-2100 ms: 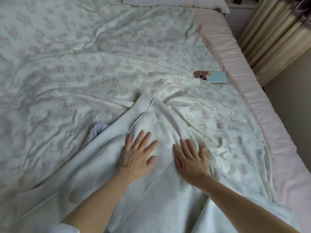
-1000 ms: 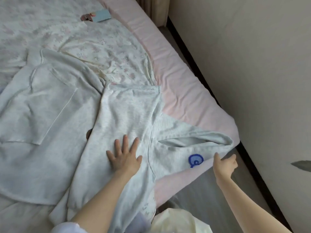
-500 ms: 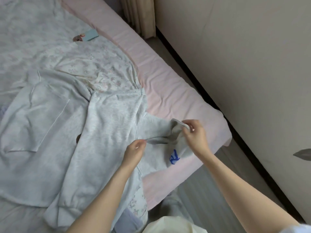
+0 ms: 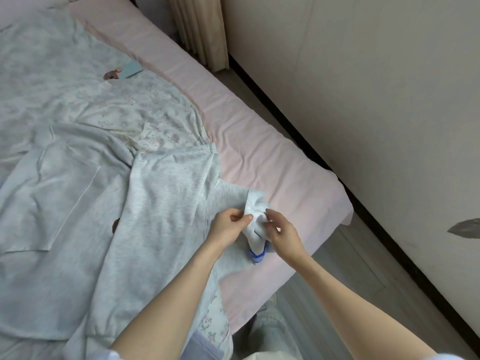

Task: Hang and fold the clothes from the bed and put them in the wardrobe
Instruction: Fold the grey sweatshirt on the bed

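Note:
A light grey sweatshirt (image 4: 161,203) lies spread on the bed near its right edge, with a blue print (image 4: 257,254) showing on the bunched part. My left hand (image 4: 228,227) pinches that bunched fabric between thumb and fingers. My right hand (image 4: 281,231) grips the same bunch from the right, lifted slightly off the pink sheet (image 4: 280,162). To the left lies a second pale garment (image 4: 52,190) with a patch pocket, partly under the sweatshirt.
A floral duvet (image 4: 78,87) covers the bed. A phone in a blue case (image 4: 127,71) lies on it further back. A beige curtain (image 4: 200,29) hangs at the far corner; a wall (image 4: 363,100) runs along a narrow floor strip on the right.
My hands left the pale garment and went to the grey sweatshirt. The right hand took its outer end at the bed edge and brought it inward; both hands now hold it bunched together.

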